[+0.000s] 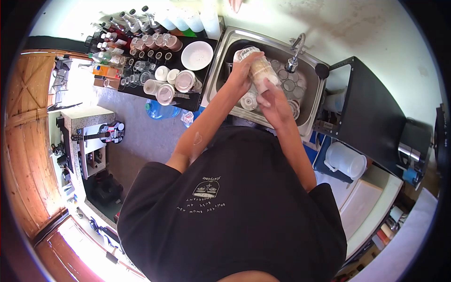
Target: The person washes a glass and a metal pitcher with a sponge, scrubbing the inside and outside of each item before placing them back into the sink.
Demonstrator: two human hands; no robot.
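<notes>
Container (264,74), translucent, whitish-beige, tilted above sink (314,99); left fingers (255,57), right fingers (270,87) grasping it.

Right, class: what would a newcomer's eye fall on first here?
Probably the black shirt filling the lower middle, then the left hand and right hand gripping a cloudy container over the sink. Left of it, bottles and a white bowl stand on a black table.

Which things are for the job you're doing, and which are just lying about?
Probably for the job:
pale container, gripped by the left hand, the right hand at its lower end
glasses in the sink
tap

Probably just lying about:
white bowl
guitar
white bucket
</notes>
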